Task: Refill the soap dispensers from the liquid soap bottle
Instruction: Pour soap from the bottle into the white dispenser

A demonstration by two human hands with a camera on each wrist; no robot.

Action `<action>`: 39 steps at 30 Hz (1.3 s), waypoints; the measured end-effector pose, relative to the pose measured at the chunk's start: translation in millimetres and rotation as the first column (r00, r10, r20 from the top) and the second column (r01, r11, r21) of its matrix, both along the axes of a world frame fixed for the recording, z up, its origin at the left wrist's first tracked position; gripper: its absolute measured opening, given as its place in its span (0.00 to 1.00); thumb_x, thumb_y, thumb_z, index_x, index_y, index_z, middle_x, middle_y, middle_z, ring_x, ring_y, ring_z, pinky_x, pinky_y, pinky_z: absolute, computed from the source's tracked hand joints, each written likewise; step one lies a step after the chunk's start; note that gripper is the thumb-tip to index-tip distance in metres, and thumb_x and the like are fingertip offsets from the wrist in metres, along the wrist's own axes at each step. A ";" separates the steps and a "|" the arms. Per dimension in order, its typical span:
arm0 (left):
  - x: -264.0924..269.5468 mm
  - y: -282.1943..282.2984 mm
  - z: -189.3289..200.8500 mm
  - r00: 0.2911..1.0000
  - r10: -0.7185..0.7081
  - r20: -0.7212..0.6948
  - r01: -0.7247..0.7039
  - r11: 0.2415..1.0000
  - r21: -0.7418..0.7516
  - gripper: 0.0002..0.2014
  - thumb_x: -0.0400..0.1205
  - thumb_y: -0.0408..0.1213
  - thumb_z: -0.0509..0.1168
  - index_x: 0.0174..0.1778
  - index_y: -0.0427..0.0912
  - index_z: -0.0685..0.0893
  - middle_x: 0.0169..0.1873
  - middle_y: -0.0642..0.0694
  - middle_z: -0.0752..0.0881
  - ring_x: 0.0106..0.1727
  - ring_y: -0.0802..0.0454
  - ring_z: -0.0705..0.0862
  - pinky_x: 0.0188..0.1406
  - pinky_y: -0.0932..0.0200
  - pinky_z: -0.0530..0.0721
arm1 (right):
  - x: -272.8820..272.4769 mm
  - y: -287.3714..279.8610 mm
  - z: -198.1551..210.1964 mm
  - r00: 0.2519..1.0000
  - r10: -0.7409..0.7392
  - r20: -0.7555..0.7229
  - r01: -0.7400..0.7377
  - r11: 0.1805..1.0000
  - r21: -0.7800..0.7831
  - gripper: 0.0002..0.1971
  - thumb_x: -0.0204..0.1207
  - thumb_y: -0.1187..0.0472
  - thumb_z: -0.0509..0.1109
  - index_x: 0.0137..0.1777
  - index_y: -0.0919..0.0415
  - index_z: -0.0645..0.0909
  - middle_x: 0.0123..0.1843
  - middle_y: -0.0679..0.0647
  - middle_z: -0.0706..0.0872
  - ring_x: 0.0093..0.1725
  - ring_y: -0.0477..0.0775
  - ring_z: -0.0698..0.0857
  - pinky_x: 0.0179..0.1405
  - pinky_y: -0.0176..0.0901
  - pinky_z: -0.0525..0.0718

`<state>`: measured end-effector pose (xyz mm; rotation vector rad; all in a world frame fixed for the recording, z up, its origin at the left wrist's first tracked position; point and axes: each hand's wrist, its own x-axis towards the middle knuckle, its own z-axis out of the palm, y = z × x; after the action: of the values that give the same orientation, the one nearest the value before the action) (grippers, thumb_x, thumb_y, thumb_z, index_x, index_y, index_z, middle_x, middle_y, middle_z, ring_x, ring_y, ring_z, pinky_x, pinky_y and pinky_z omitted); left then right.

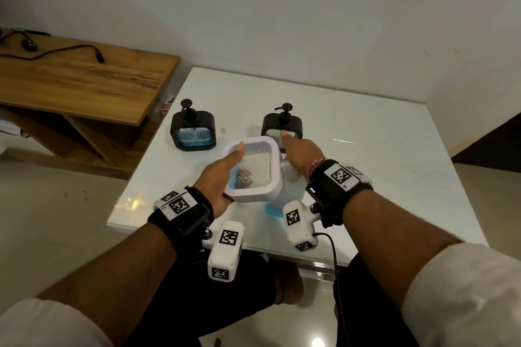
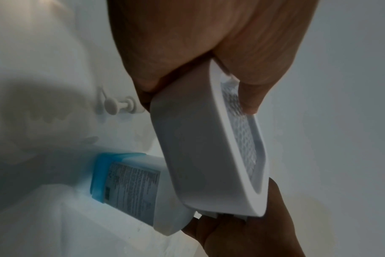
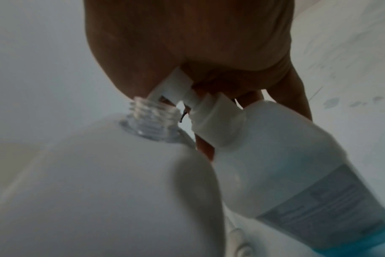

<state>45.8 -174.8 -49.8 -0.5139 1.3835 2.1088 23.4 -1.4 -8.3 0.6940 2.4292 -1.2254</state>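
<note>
While soap is going in:
Left hand (image 1: 222, 175): fingers are gripping the white dispenser (image 1: 253, 169).
Right hand (image 1: 300, 153): fingers are gripping the soap bottle (image 2: 130, 187), tipping it.

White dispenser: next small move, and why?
Probably keep the soap bottle tipped, nozzle at the white dispenser's open threaded neck: left hand holds the dispenser tilted, right hand the bottle; only a little blue shows inside.

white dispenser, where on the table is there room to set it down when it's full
Bare glass table lies right of the right black dispenser out to the wall-side edge, and along the near-left corner beside the left hand. It is crowded in the middle: white dispenser, soap bottle, left black dispenser.
</note>
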 end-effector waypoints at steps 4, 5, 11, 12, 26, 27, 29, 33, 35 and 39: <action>0.5 -0.5 -0.6 1.000 0.003 -0.011 -0.003 1.000 0.003 0.21 0.85 0.54 0.67 0.70 0.48 0.85 0.62 0.40 0.91 0.62 0.38 0.90 0.57 0.41 0.90 | 0.2 0.0 4.9 1.000 0.009 0.005 -0.008 0.991 -0.133 0.28 0.86 0.41 0.51 0.75 0.59 0.73 0.74 0.60 0.78 0.73 0.61 0.75 0.78 0.54 0.67; 0.0 -0.5 -0.3 1.000 0.004 -0.011 -0.004 1.000 0.004 0.21 0.84 0.54 0.68 0.70 0.48 0.86 0.62 0.40 0.91 0.63 0.38 0.90 0.58 0.40 0.89 | 0.5 -0.4 5.8 1.000 0.013 0.000 -0.013 0.991 -0.135 0.27 0.86 0.42 0.51 0.75 0.58 0.73 0.73 0.60 0.78 0.73 0.61 0.75 0.77 0.54 0.67; -2.3 -0.4 -3.2 1.000 0.005 0.004 -0.005 1.000 -0.016 0.21 0.83 0.55 0.69 0.67 0.48 0.87 0.61 0.40 0.92 0.62 0.37 0.90 0.62 0.37 0.88 | 0.2 -2.2 4.0 1.000 0.018 0.015 -0.018 1.000 0.010 0.30 0.87 0.42 0.50 0.78 0.62 0.70 0.76 0.63 0.75 0.74 0.62 0.74 0.77 0.51 0.68; -2.3 0.1 -4.2 1.000 0.006 -0.002 -0.006 1.000 -0.005 0.23 0.81 0.56 0.70 0.68 0.47 0.86 0.61 0.40 0.91 0.63 0.37 0.90 0.64 0.36 0.87 | 0.2 -1.2 3.2 1.000 0.004 0.009 -0.004 1.000 0.004 0.30 0.86 0.41 0.51 0.77 0.63 0.71 0.75 0.63 0.76 0.73 0.62 0.75 0.76 0.52 0.68; -1.4 0.9 -5.9 1.000 -0.008 -0.016 0.008 1.000 0.014 0.31 0.74 0.57 0.71 0.71 0.46 0.85 0.63 0.39 0.91 0.65 0.36 0.89 0.66 0.36 0.86 | 6.0 -1.8 12.0 0.995 0.086 0.052 -0.083 0.995 -0.052 0.26 0.88 0.47 0.49 0.78 0.62 0.70 0.76 0.63 0.75 0.74 0.63 0.74 0.76 0.52 0.68; -1.0 1.5 -5.3 1.000 -0.005 -0.016 0.005 1.000 0.015 0.31 0.74 0.57 0.71 0.71 0.46 0.85 0.63 0.39 0.91 0.65 0.36 0.89 0.66 0.36 0.86 | 5.4 -0.3 11.4 0.996 0.072 0.044 -0.070 0.996 -0.057 0.27 0.88 0.45 0.50 0.78 0.62 0.70 0.75 0.63 0.76 0.74 0.63 0.75 0.76 0.52 0.68; 0.3 2.2 -4.4 1.000 -0.002 -0.016 0.002 1.000 0.025 0.29 0.78 0.56 0.70 0.72 0.45 0.85 0.63 0.39 0.91 0.66 0.36 0.88 0.68 0.35 0.85 | 3.2 2.1 9.2 0.999 0.026 0.029 -0.023 0.994 -0.107 0.29 0.86 0.42 0.51 0.77 0.61 0.73 0.73 0.62 0.78 0.71 0.62 0.77 0.76 0.52 0.69; 1.2 1.0 -4.2 1.000 0.012 0.004 -0.012 0.999 0.042 0.23 0.84 0.54 0.67 0.71 0.45 0.85 0.63 0.38 0.91 0.66 0.36 0.88 0.68 0.36 0.85 | 1.5 2.7 11.9 0.999 0.026 0.030 -0.020 0.981 -0.194 0.21 0.88 0.43 0.49 0.64 0.56 0.75 0.60 0.56 0.76 0.60 0.54 0.75 0.73 0.49 0.68; -0.1 1.6 -4.2 1.000 0.012 0.006 -0.012 0.999 0.034 0.21 0.85 0.54 0.66 0.69 0.46 0.85 0.63 0.38 0.91 0.65 0.36 0.88 0.67 0.36 0.85 | 0.9 3.1 11.8 0.999 0.029 0.032 -0.023 0.984 -0.178 0.22 0.88 0.44 0.48 0.65 0.58 0.74 0.63 0.59 0.77 0.64 0.56 0.76 0.73 0.49 0.67; -2.2 1.6 -6.1 1.000 0.008 0.014 -0.008 1.000 0.028 0.18 0.85 0.53 0.66 0.66 0.48 0.86 0.60 0.39 0.92 0.61 0.38 0.90 0.60 0.39 0.88 | 2.0 -1.8 8.1 0.997 0.062 0.049 -0.061 0.998 -0.024 0.29 0.88 0.44 0.48 0.79 0.63 0.69 0.77 0.63 0.74 0.75 0.62 0.74 0.78 0.52 0.66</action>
<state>43.7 -173.1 -55.9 -0.5230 1.3445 2.1241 25.5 -3.2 -0.1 0.6303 2.3745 -1.1959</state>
